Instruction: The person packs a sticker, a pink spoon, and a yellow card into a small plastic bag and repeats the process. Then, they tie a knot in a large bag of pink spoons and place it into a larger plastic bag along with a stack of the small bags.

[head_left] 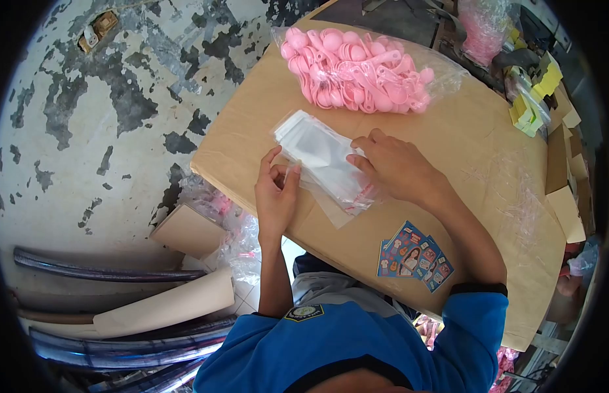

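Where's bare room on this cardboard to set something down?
Bare cardboard lies right of the right hand, between the pink spoon bag and the printed cards. The middle is crowded: left hand, right hand and clear sleeves.

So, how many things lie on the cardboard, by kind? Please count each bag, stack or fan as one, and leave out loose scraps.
Bag of pink spoons: 1
Stack of clear bags: 1
Fan of cards: 1
Total: 3
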Available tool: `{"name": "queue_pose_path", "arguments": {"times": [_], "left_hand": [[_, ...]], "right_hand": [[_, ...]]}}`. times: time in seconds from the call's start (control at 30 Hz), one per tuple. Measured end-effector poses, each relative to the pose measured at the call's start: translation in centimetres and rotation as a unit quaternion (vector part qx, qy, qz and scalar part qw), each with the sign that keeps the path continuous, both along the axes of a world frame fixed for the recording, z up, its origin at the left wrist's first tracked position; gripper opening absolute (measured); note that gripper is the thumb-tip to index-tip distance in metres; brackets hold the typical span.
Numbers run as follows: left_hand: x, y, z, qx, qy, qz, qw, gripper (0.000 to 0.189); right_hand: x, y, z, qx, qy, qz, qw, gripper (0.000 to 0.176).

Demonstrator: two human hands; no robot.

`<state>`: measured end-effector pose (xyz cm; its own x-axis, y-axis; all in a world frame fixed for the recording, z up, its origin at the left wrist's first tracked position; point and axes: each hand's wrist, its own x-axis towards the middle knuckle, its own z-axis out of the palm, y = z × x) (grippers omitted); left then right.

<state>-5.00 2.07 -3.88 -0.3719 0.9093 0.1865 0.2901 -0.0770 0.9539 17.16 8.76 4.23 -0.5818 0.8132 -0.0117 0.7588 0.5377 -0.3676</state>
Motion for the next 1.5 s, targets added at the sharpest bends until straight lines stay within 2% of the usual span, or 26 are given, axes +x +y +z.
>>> {"name": "queue_pose_path", "arguments": {"times": [0.03, 0.13, 0.23, 0.27, 0.4, 0.43, 0.5, 0.57, 0.63, 0.7, 0.73, 0.77, 0.83, 0.93, 0.97, 1.07, 1.17, 1.27, 1.37, 1.5], "left_hand": [[-0.2, 0.2, -0.1, 0.02, -0.022, -0.008, 1.0, 0.049], [-0.8, 0.9, 0.1, 0.02, 0.043, 0.001, 0.999, 0.047], [-1.0, 1.2, 1.4, 0.029, 0.13, 0.055, 0.99, 0.044], [-1.2, 1.4, 2.1, 0.025, 0.128, 0.07, 0.989, 0.037], [-2.3, 4.8, 6.0, 0.134, 0.216, -0.003, 0.967, 0.031], [-1.9, 6.0, 8.0, 0.164, 0.242, -0.026, 0.956, 0.03], [-1.1, 8.4, 11.9, 0.199, 0.314, -0.075, 0.925, 0.031], [-0.8, 12.1, 14.3, 0.211, 0.38, -0.129, 0.891, 0.036], [-1.8, 16.9, 14.9, 0.201, 0.425, -0.171, 0.866, 0.045], [-3.3, 21.6, 13.8, 0.159, 0.476, -0.205, 0.841, 0.053], [-3.7, 23.7, 13.6, 0.061, 0.486, -0.25, 0.836, 0.06], [-4.3, 25.6, 12.9, 0.064, 0.452, -0.286, 0.843, 0.058], [-4.5, 27.5, 11.6, 0.066, 0.377, -0.362, 0.85, 0.056], [-2.8, 25.5, 11.0, 0.089, 0.177, -0.368, 0.909, 0.056], [-3.1, 25.9, 10.0, 0.097, 0.157, -0.347, 0.919, 0.051], [-4.6, 27.4, 7.4, 0.119, 0.119, -0.281, 0.945, 0.039], [-5.2, 28.8, 5.7, 0.159, 0.111, -0.239, 0.951, 0.032], [-5.7, 31.1, 3.6, 0.202, 0.072, -0.239, 0.947, 0.032], [-5.3, 31.1, 3.7, 0.186, 0.023, -0.28, 0.942, 0.036], [-5.5, 31.2, 3.1, 0.18, -0.007, -0.306, 0.935, 0.044]], "right_hand": [[0.4, 0.1, 0.2, 0.003, 0.005, -0.002, 1.0, 0.036], [2.1, 1.2, 1.2, 0.035, 0.044, 0.006, 0.998, 0.028], [5.0, 2.7, 3.5, 0.097, 0.103, -0.018, 0.99, 0.024], [6.2, 3.0, 4.6, 0.12, 0.124, -0.034, 0.984, 0.024], [12.3, 5.7, 10.6, 0.136, 0.269, -0.103, 0.948, 0.024], [12.8, 5.8, 12.0, 0.105, 0.315, -0.171, 0.927, 0.024], [15.7, 8.5, 12.2, 0.114, 0.367, -0.17, 0.907, 0.026], [18.9, 12.4, 8.8, 0.113, 0.361, -0.223, 0.898, 0.028], [20.5, 15.0, 5.0, 0.036, 0.318, -0.203, 0.926, 0.027], [20.4, 17.0, 1.5, -0.093, 0.196, -0.2, 0.955, 0.024], [20.1, 17.7, 0.1, -0.088, 0.129, -0.145, 0.977, 0.024], [19.6, 18.1, -0.7, -0.081, 0.06, -0.092, 0.991, 0.025], [18.7, 17.8, -1.5, -0.089, 0.137, -0.13, 0.978, 0.026], [18.4, 18.2, -1.6, -0.083, 0.198, -0.127, 0.969, 0.026], [17.9, 18.2, -2.2, -0.085, 0.212, -0.112, 0.967, 0.026], [16.9, 20.5, -8.6, 0.089, 0.167, -0.067, 0.98, 0.026], [12.5, 17.7, -7.2, 0.164, 0.039, -0.286, 0.943, 0.025], [11.0, 16.9, -7.1, 0.177, -0.046, -0.282, 0.942, 0.022], [11.1, 17.0, -7.4, 0.212, -0.02, -0.285, 0.935, 0.021], [10.8, 17.0, -7.1, 0.181, -0.036, -0.293, 0.938, 0.021]]}}
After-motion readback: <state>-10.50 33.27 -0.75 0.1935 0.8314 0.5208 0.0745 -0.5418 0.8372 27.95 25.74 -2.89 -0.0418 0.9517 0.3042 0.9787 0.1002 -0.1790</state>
